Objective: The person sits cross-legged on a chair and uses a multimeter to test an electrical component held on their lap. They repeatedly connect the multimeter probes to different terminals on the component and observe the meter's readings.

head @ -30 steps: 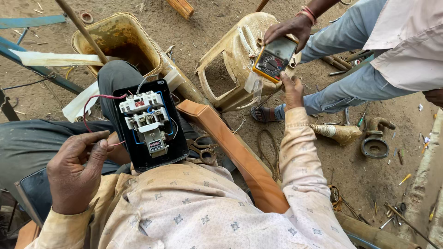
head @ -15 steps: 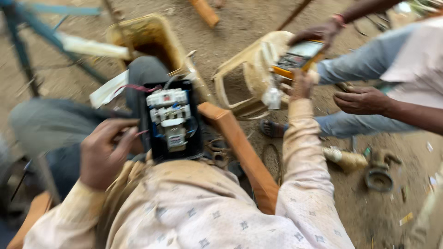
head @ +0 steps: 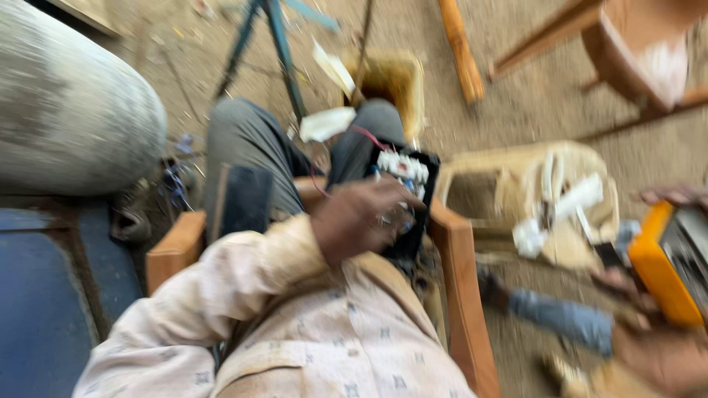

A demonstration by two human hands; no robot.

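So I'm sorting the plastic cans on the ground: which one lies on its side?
The pale can right of the black switch box, its cut-open face turned sideways. The yellowish can beyond the knee stands upright, mouth up.

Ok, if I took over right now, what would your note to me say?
Left hand: lying on the open black switch box, which rests on the knee; the grip is too blurred to judge.
Right side: a hand sits under the yellow meter; too blurred to say whose.
Done: box cover off, white parts and wires exposed.
Left: box not closed, meter apart from it.
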